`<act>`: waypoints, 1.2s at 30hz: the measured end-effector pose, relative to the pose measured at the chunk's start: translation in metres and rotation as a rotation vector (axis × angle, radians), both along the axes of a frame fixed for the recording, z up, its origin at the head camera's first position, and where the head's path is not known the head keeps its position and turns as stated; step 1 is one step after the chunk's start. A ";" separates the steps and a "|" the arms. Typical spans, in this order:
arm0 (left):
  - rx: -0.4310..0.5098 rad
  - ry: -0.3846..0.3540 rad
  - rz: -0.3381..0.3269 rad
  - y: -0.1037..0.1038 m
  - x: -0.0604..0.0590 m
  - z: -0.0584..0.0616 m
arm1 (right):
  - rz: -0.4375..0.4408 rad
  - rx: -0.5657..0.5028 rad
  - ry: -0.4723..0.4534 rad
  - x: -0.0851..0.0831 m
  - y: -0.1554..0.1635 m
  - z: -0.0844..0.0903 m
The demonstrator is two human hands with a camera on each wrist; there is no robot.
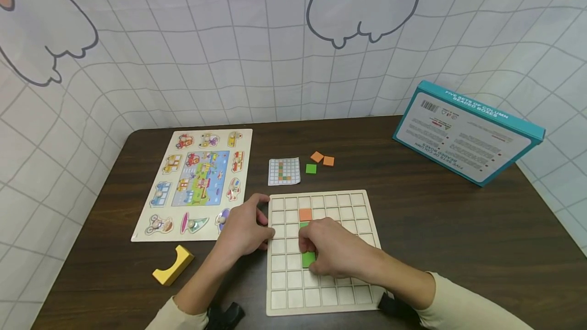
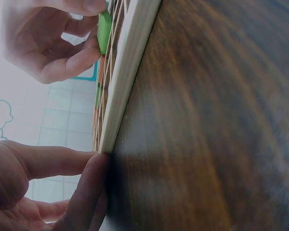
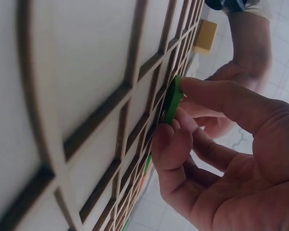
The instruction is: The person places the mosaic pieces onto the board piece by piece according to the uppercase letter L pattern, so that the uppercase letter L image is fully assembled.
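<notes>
The right hand (image 1: 337, 253) pinches a green tile (image 1: 309, 259) between thumb and fingertips (image 3: 202, 89), with the remaining fingers curled loosely. The tile sits at the fingertips, directly below the hand, over a cell in the middle rows of the grid board (image 1: 279, 299). In the right wrist view the tile stands on edge, tilted against the grid ribs rather than lying flat in the cell. The tile is square, so it has no long axis; the relation that matters is its flat face to the cell opening just beneath it.

The left hand (image 1: 243, 228) holds nothing. Its thumb and fingers rest against the left edge of the board, steadying it on the table (image 1: 458, 228). The right hand is the nearer one to the tile.

An orange tile (image 1: 305, 214) lies seated in the board, farther from the person in the same column. A second green tile (image 1: 303, 225) shows just beyond the right hand, mostly hidden by the knuckles.

Outward, far of the board lie a pattern card (image 1: 284, 171), a loose green tile (image 1: 311, 168) and two loose orange tiles (image 1: 322, 158). A picture puzzle (image 1: 197, 182) lies to the left, a yellow block (image 1: 173, 265) near left, and a blue box (image 1: 468, 134) far right.

Whether the tile's lower edge has entered the cell cannot be determined.
</notes>
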State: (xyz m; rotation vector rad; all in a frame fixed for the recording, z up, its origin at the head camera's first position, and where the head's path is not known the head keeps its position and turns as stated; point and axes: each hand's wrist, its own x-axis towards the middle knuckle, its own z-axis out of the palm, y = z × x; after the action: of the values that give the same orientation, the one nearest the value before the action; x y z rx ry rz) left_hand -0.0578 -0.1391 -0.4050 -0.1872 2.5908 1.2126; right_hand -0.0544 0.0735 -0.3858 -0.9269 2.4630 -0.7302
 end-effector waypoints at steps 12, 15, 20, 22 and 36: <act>0.002 0.007 -0.002 0.000 0.000 0.000 | -0.016 -0.003 -0.003 -0.001 0.002 0.002; 0.004 0.004 0.000 0.000 0.000 0.000 | -0.018 0.002 -0.005 -0.002 0.002 0.003; 0.004 0.000 0.000 0.000 0.000 -0.001 | -0.031 0.000 0.011 -0.006 0.007 0.005; 0.002 -0.003 0.000 0.001 0.000 -0.001 | -0.039 -0.011 0.016 -0.008 0.009 0.006; -0.004 -0.010 0.007 0.001 -0.001 -0.001 | -0.102 -0.027 -0.046 -0.035 0.025 0.016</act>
State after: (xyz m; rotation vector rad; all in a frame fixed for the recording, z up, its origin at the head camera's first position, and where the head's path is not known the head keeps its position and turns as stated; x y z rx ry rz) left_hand -0.0584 -0.1386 -0.4062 -0.2025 2.5863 1.2051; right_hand -0.0899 0.0986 -0.3693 -0.7904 2.4800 -0.8116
